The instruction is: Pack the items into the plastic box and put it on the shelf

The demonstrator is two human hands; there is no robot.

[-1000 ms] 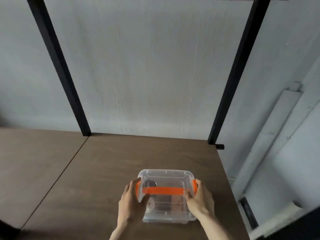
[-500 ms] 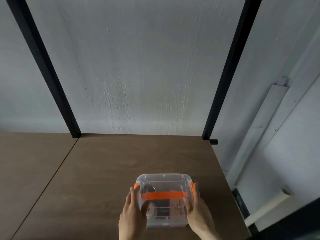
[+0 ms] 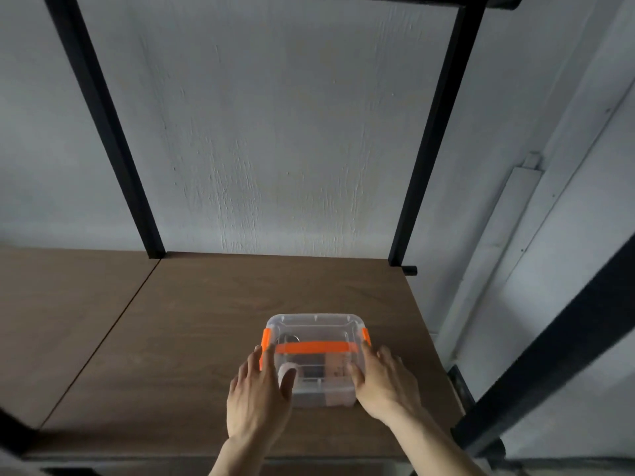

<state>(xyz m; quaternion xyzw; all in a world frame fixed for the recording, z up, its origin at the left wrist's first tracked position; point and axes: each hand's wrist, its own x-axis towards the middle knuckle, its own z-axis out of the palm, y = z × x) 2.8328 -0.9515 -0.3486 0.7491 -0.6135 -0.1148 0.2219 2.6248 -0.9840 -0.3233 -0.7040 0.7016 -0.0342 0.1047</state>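
A clear plastic box with a closed lid, an orange handle and orange side clips rests on the brown wooden shelf, near its right end. Small items show dimly through the lid. My left hand lies against the box's left side with the thumb on the lid. My right hand holds the right side the same way, thumb on top. Both hands' fingertips reach the orange clips.
Two black metal posts stand at the shelf's back against a pale wall. A third black post slants across the front right. A seam splits the shelf board left of the box. The shelf's right edge lies close to the box.
The box has slid a little deeper onto the shelf between my hands. The view has shifted, and my forearms now show more.
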